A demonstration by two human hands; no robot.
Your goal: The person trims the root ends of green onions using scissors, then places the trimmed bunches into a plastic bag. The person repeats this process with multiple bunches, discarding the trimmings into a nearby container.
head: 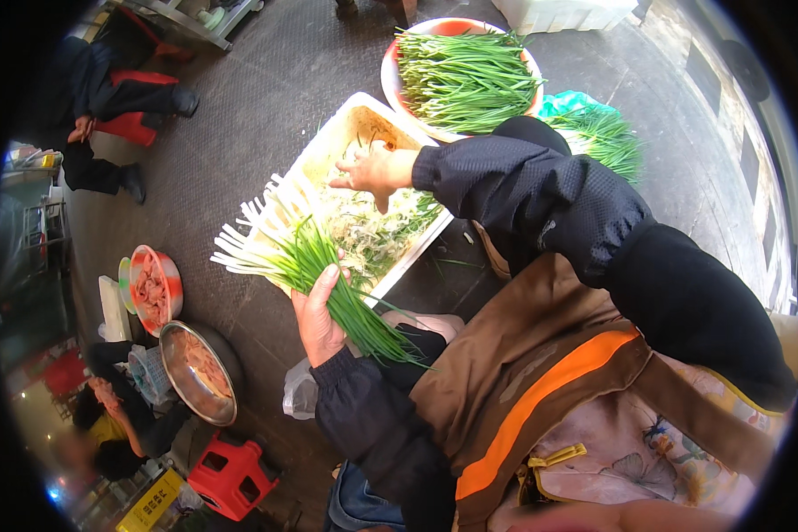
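A bunch of green chives or thin scallions with white stalk ends (306,256) is gripped by my left hand (322,309), thumb across the stems, white ends pointing up and left. My right hand (376,174) hovers with spread fingers over a white foam box (412,258) and appears to hold nothing. Peelings and green scraps (366,233) lie in that box. Beyond it, a round basin (391,80) holds a large heap of the same green stalks (465,80). More stalks (598,139) lie beside it on a green plastic bag (572,103), partly hidden by my right arm.
At left stand a red basin of raw meat (173,276), a steel bowl of meat (199,372), a blue basket (147,372) and a red stool (233,475). One seated person (116,100) is upper left, another (126,425) lower left. A white foam container (558,16) stands at the top.
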